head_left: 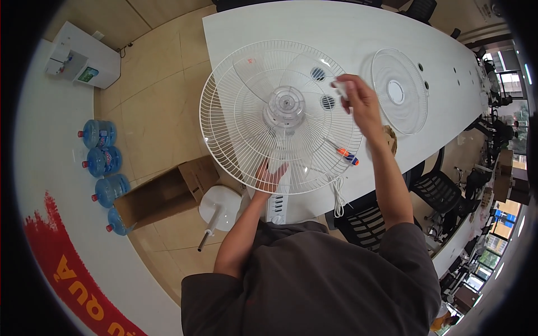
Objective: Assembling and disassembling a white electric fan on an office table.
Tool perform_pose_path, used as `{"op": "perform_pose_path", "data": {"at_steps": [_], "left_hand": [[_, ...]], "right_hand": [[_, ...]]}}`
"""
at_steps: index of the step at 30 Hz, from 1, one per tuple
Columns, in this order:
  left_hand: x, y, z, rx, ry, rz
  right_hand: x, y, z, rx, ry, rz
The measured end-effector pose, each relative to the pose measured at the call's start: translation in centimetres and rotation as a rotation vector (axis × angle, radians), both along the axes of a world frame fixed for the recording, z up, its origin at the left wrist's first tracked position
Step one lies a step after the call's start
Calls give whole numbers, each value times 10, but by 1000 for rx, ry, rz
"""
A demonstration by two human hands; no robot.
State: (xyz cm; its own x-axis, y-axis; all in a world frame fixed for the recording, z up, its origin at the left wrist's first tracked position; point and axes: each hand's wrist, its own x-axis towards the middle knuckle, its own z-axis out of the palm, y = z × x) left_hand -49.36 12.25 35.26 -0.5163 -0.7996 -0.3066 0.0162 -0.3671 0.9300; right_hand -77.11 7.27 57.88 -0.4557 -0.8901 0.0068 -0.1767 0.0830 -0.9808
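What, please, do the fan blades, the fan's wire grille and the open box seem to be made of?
Fan blades: probably clear, glossy plastic, being see-through with bright highlights.
Wire grille: likely white-coated metal, judging by its thin, glinting rods.
Open box: seemingly matte cardboard, from its dull brown panels.

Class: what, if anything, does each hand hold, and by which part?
The left hand is behind the round white wire fan grille; any grip is unclear. The right hand seems to pinch something small, pale; blur hides what, and which part.
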Motion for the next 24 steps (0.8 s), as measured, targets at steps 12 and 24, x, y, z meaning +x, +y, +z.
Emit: {"op": "perform_pose_path", "data": {"at_steps": [12, 24], "left_hand": [[-3, -6, 26, -303, -189, -46], [-9, -3, 11, -381, -179, 25]], "right_hand": [[55, -54, -4, 166, 724, 464], [47, -65, -3, 204, 809, 502]]}}
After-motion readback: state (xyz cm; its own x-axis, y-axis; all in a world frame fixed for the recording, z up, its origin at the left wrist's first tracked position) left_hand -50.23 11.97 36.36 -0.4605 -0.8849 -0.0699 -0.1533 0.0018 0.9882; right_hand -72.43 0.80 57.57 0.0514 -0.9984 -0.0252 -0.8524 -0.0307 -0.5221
